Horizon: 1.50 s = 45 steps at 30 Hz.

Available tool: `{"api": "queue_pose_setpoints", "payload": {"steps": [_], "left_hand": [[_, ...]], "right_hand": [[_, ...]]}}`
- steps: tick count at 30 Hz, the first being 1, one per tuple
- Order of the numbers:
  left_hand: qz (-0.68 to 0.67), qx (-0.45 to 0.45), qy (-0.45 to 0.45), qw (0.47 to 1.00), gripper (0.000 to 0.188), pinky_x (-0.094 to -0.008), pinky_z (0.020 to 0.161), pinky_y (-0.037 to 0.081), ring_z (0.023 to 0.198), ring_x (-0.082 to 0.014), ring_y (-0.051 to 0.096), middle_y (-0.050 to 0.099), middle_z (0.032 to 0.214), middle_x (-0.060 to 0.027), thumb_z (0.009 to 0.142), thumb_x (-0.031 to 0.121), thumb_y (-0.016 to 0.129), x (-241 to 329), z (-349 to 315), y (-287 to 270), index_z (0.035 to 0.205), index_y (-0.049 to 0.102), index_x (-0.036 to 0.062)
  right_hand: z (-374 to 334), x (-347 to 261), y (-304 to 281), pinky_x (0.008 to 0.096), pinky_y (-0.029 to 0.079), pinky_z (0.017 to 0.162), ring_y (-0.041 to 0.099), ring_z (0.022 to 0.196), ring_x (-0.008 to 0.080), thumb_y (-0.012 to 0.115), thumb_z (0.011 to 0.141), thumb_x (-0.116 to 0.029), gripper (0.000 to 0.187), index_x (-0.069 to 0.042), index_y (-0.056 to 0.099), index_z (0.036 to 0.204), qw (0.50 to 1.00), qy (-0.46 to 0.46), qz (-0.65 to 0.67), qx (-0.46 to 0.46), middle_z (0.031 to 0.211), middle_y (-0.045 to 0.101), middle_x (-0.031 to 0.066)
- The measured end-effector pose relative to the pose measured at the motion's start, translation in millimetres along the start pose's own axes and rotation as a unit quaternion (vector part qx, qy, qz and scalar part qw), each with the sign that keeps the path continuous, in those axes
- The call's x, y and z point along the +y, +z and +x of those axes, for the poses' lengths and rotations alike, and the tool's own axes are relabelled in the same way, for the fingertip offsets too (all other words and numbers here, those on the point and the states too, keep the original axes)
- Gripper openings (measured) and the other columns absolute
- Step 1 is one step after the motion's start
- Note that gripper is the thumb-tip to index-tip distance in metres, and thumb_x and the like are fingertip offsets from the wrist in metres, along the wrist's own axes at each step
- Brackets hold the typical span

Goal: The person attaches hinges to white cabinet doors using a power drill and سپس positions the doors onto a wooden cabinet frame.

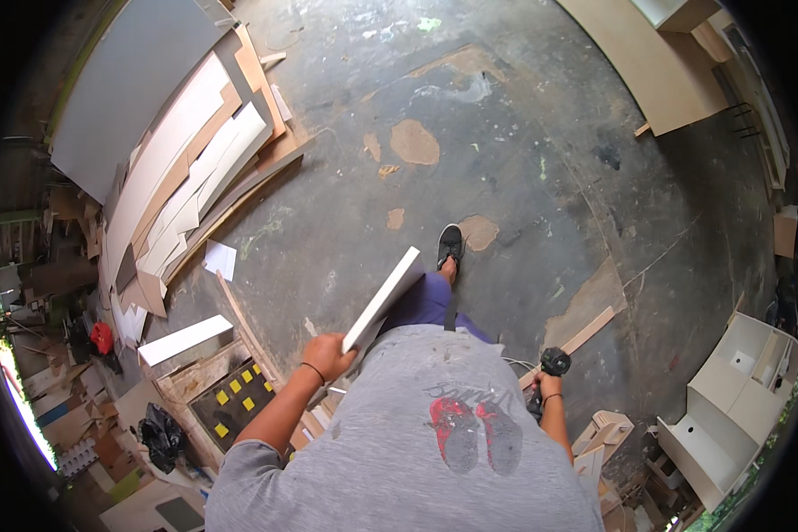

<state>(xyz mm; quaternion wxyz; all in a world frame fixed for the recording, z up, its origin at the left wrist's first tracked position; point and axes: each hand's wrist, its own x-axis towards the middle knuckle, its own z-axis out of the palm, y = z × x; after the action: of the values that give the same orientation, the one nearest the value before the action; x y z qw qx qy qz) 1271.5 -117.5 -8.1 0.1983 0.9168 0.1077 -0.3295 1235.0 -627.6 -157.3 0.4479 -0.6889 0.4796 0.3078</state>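
Note:
My left hand [328,356] is closed round the near end of a white-edged board [383,300], held on edge at my left side and slanting away in front of my thigh. Low at my right side, my right hand [548,387] grips a black cordless drill [555,362]. Its lower part is partly hidden by the hand and my shirt. One dark shoe [450,246] of mine shows on the floor ahead, past the board's far end.
Stacked white and brown panels [186,186] lean at the far left beside a large grey sheet [142,97]. A wooden strip [590,330] lies right of me. White cabinets [727,399] stand farther right. A dark panel with yellow squares [239,395] is at left.

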Motion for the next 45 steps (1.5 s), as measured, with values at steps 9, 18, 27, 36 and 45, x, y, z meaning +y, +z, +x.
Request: {"api": "queue_pose_setpoints", "payload": {"steps": [9, 18, 27, 36, 45], "left_hand": [[-0.068, 0.121, 0.135, 0.981, 0.02, -0.0391, 0.051, 0.045, 0.06, -0.0321, 0.058, 0.058, 0.067, -0.0128, 0.074, 0.026, 0.067, 39.8, 69.5, -53.9, 0.079, 0.062, 0.0074], [0.007, 0.109, 0.202, 0.973, 0.021, -0.0398, 0.051, 0.045, 0.057, -0.0322, 0.057, 0.057, 0.066, -0.0119, 0.076, 0.028, 0.065, 115.6, 241.0, -164.4, 0.076, 0.062, 0.007], [0.074, 0.093, 0.151, 0.981, 0.027, -0.0403, 0.055, 0.047, 0.063, -0.0325, 0.059, 0.058, 0.068, -0.0112, 0.077, 0.033, 0.062, 202.1, 375.3, -285.4, 0.07, 0.059, 0.007], [0.031, 0.155, 0.223, 0.962, 0.019, -0.0381, 0.051, 0.046, 0.06, -0.0304, 0.058, 0.058, 0.067, -0.0101, 0.075, 0.026, 0.065, 229.0, 516.2, -392.2, 0.072, 0.06, 0.0079], [0.082, 0.092, 0.189, 0.974, 0.03, -0.0425, 0.055, 0.047, 0.063, -0.0344, 0.06, 0.06, 0.069, -0.0144, 0.075, 0.035, 0.063, 288.9, 668.7, -469.0, 0.072, 0.061, 0.0053]], "right_hand": [[59.6, -182.9, 26.0, 0.0328, 0.044, 0.046, 0.054, 0.046, 0.0197, 0.059, 0.07, -0.011, 0.013, 0.002, 0.059, 0.072, 0.995, -0.022, -0.06, -0.071, 0.058, 0.057, 0.0099], [139.8, -299.7, 36.3, 0.0387, 0.047, 0.071, 0.064, 0.082, 0.033, 0.063, 0.065, -0.023, 0.034, 0.006, 0.064, 0.084, 0.971, -0.066, -0.231, 0.013, 0.083, 0.064, 0.0236], [190.0, -452.5, 7.7, 0.0326, 0.046, 0.049, 0.058, 0.046, 0.019, 0.062, 0.063, -0.008, 0.011, 0.003, 0.062, 0.063, 0.992, 0.031, -0.126, 0.004, 0.059, 0.061, 0.0107], [278.3, -577.3, 20.4, 0.0326, 0.045, 0.045, 0.056, 0.046, 0.0182, 0.061, 0.066, -0.01, 0.012, 0.001, 0.06, 0.062, 0.999, 0.02, 0.001, 0.037, 0.057, 0.058, 0.0086], [272.2, -773.3, 52.4, 0.0354, 0.048, 0.072, 0.064, 0.084, 0.0295, 0.068, 0.061, -0.021, 0.033, 0.003, 0.065, 0.084, 0.99, -0.006, -0.092, 0.103, 0.087, 0.066, 0.0189]]}}
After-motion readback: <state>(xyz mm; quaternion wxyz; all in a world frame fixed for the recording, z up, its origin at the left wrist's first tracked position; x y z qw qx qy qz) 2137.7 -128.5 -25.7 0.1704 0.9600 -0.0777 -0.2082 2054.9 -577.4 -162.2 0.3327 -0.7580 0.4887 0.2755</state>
